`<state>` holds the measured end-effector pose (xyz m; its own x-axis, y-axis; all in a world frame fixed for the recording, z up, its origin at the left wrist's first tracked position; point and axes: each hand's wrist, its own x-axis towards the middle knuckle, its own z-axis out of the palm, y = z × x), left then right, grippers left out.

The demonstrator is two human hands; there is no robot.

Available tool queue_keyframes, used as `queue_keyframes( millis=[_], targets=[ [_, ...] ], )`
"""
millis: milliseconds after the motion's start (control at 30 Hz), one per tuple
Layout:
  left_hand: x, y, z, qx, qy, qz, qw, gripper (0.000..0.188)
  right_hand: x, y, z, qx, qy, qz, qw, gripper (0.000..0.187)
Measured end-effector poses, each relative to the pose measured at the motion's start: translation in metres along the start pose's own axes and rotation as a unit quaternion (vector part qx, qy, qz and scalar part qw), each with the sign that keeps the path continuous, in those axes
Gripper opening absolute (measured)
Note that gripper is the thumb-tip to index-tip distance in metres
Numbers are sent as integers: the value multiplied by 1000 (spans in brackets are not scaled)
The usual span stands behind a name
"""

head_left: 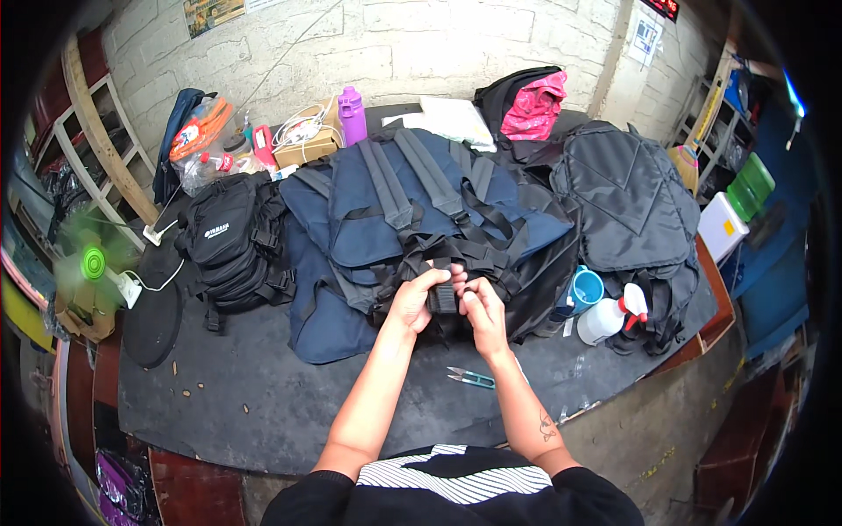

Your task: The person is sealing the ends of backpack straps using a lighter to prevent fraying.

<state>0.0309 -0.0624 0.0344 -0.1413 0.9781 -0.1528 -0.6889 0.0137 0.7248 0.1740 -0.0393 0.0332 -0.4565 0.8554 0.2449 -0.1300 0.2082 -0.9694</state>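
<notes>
At the near edge of a pile of navy backpacks, both of my hands are closed on a black webbing strap. My left hand pinches it from the left, thumb on top. Close beside it, my right hand grips the strap's right side, fingers curled. Whether a buckle sits between the fingers cannot be made out. More loose black straps are bunched just beyond my hands. On the table below my right hand lies a pair of thread snips.
A black backpack stands left, a larger one right. Near the right one are a spray bottle and a blue cup. A purple bottle and a cardboard box stand behind. A green fan spins at far left.
</notes>
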Motion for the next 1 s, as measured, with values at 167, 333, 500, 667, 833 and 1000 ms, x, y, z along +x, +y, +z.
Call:
queue_keyframes(
  millis=[167, 333, 500, 667, 833, 1000],
  targets=[
    [11, 6, -11, -84, -133, -58, 986, 41, 3, 1, 4, -78, -11, -17, 997, 14],
    [16, 5, -16, -93, -135, -73, 984, 40, 5, 10, 12, -77, -10, -39, 996, 14],
    [17, 1, -20, -110, -142, -85, 980, 38, 5, 15, 20, -15, 17, -26, 999, 14],
    [17, 2, -20, -102, -146, -80, 981, 38, 4, 9, 23, 7, 16, -13, 1000, 13],
    [17, 3, -19, -101, -158, -81, 979, 39, 4, 13, 20, 5, 12, -7, 1000, 14],
    [17, 3, -21, -109, -155, -91, 978, 39, 3, 11, 22, 11, 13, -20, 1000, 14]
  ],
)
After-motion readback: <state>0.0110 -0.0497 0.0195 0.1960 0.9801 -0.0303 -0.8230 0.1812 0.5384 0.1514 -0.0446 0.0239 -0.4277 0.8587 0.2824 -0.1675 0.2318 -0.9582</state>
